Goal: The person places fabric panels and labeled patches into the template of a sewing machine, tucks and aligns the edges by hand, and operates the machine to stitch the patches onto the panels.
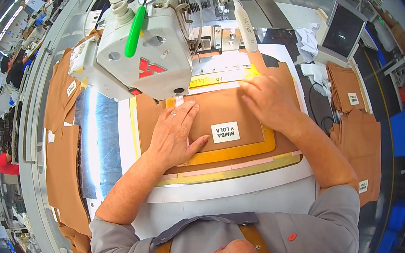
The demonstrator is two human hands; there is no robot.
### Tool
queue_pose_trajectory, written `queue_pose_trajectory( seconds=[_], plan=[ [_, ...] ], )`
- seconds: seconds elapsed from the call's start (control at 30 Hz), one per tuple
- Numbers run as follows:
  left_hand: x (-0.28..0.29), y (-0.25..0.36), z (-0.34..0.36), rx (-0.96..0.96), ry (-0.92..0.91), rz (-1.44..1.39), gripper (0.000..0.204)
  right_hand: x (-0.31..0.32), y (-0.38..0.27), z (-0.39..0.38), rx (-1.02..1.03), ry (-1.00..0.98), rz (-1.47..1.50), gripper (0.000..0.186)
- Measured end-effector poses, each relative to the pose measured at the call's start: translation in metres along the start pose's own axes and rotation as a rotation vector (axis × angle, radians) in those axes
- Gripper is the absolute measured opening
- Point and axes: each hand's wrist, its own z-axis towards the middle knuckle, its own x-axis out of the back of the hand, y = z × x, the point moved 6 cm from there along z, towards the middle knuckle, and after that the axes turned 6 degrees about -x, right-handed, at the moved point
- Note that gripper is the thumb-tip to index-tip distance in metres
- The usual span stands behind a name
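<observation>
A brown fabric piece (220, 107) with a white printed label (225, 132) lies over a yellow frame (240, 151), under the white sewing machine head (153, 34). My left hand (174, 130) rests flat on the fabric just in front of the machine head, fingers stretched forward and thumb out to the side; one finger wears a ring. At the frame's far right corner is my right hand (266, 99), its fingers bent and drawn together by the fabric's edge. Whatever those fingertips pinch is hidden. A white metal plate (220, 65) lies beyond them.
Brown fabric pieces are stacked at left (69, 161) and more hang at right (359, 146). A dark screen (344, 30) stands back right beside crumpled white cloth (306, 43). A green-handled tool (135, 31) sits against the machine head; a white handheld device (245, 28) hangs nearby.
</observation>
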Motion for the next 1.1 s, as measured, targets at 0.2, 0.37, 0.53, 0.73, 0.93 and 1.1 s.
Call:
queue_pose_trajectory(
  seconds=[0.2,0.37,0.53,0.73,0.93,1.1],
  plan=[
    [0.0,0.005,0.004,0.006,-0.027,0.062,0.074,0.0,0.04,0.0,-0.14,0.085,0.036,0.019],
    [0.0,0.005,0.004,0.011,-0.053,0.088,0.075,-0.009,0.047,0.011,-0.221,0.02,0.092,0.02],
    [0.0,0.004,0.005,-0.002,-0.069,0.104,0.078,-0.007,0.046,0.016,-0.357,-0.076,0.281,0.018],
    [-0.001,0.001,0.009,-0.035,-0.078,0.042,0.08,-0.013,0.05,0.013,-0.515,-0.063,0.503,0.014],
    [-0.004,-0.001,0.008,-0.021,-0.109,0.031,0.086,-0.02,0.04,0.013,-0.362,0.049,0.291,0.013],
    [-0.004,0.001,0.007,0.009,-0.095,0.044,0.084,-0.008,0.02,0.006,-0.151,0.216,0.005,0.013]
  ],
)
